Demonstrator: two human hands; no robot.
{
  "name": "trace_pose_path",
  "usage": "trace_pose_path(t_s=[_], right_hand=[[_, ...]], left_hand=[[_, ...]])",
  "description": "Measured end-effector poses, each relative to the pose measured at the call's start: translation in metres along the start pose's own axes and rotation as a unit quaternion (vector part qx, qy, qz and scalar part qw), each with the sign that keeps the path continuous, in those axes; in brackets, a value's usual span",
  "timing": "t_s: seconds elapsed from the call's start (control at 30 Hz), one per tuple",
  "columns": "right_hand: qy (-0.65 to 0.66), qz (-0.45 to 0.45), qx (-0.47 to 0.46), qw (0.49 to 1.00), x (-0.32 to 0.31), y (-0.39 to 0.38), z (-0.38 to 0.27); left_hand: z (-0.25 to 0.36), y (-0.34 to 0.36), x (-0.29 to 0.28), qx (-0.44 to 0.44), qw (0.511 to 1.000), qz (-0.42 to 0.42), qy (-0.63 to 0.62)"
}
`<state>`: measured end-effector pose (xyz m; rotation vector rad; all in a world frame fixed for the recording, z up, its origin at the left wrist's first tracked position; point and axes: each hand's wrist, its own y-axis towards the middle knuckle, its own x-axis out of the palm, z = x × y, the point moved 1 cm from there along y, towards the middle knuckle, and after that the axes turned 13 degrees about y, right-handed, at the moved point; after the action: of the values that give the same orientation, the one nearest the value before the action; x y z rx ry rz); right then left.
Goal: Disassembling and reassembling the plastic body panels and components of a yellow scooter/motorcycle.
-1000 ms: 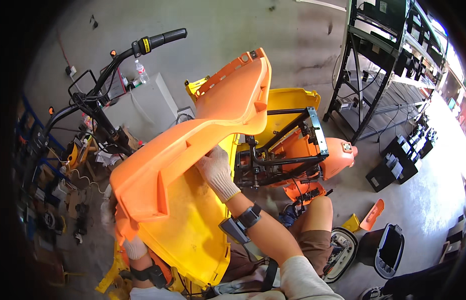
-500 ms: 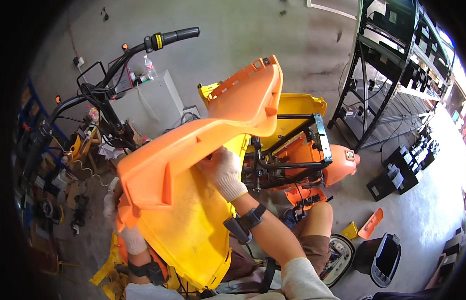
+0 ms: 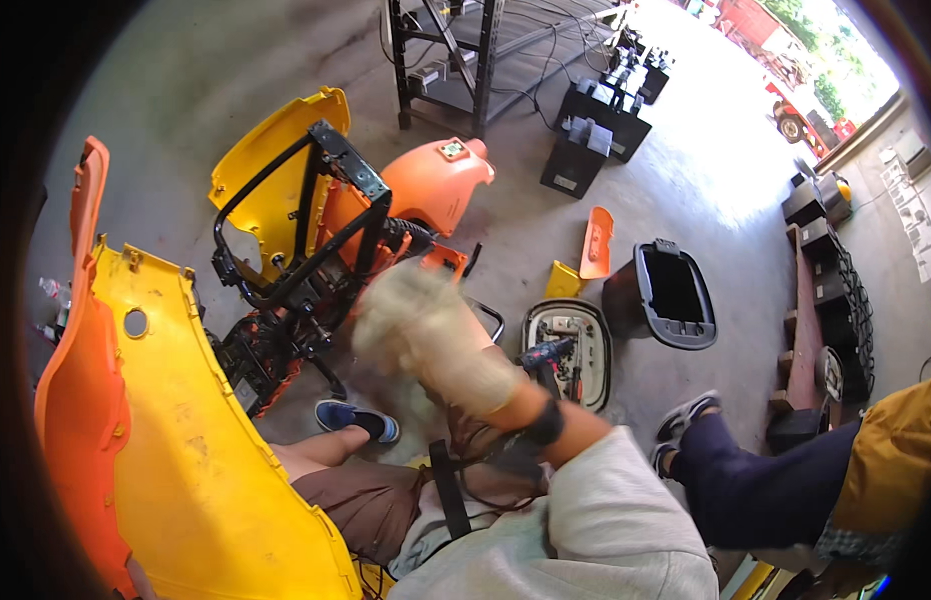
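R hand (image 3: 414,318), gloved & badly motion-blurred, is out in front of the black frame (image 3: 348,160); can't tell if its fingers are open or closed, & no held item shows. L hand isn't in view, so its state's unknown too. Orange panel (image 3: 78,420) stands roughly on edge at far L, w/ yellow panel (image 3: 191,400) right alongside; can't tell if they're joined.

Main risk, prob.: w/ no hand visibly on them, the tall panels could tip or slide if L hand isn't bracing them, & thin edge tabs could crack on the floor (image 3: 486,300). Big yellow sheet also blocks sight of whatever's behind it. R hand looks fast & close to bare metal, so a glove could snag on the frame if the reach runs wide. Blue shoe (image 3: 356,420) sits near the frame's underside; a shift there might pinch a foot.

Over R, drill (image 3: 548,352) lies on the tool-filled shell (image 3: 605,345); a careless sweep could knock it off. Small orange piece (image 3: 597,245) & small yellow piece (image 3: 563,281) lie loose, easily stepped on, esp. w/ the other person (image 3: 761,490) close by.
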<state>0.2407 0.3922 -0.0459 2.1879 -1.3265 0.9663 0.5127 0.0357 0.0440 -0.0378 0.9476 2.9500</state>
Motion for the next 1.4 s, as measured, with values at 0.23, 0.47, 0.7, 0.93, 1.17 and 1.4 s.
trace_pose_path(t_s=[0.23,0.47,0.7,0.93,1.17,1.4], right_hand=[[-0.487,0.463,0.012,0.740,-0.274,-0.075,-0.050],[-0.230,0.530,-0.021,0.816,-0.336,-0.121,0.007],[-0.170,0.240,-0.107,0.950,-0.109,0.023,-0.045],[0.032,-0.129,0.153,0.979,0.107,0.063,-0.061],[0.163,0.005,0.245,0.956,0.149,0.077,-0.035],[0.204,-0.087,0.149,0.964,0.130,0.080,-0.043]], left_hand=[[0.024,0.004,-0.010,-0.023,0.999,0.008,-0.029],[0.017,-0.001,-0.006,-0.016,1.000,0.001,0.011],[0.035,0.022,0.009,0.144,0.975,-0.100,0.136],[0.072,0.011,0.041,0.153,0.973,-0.089,0.145],[0.083,-0.002,0.064,0.289,0.933,-0.139,0.166],[0.088,-0.010,0.108,0.467,0.862,-0.172,0.098]])
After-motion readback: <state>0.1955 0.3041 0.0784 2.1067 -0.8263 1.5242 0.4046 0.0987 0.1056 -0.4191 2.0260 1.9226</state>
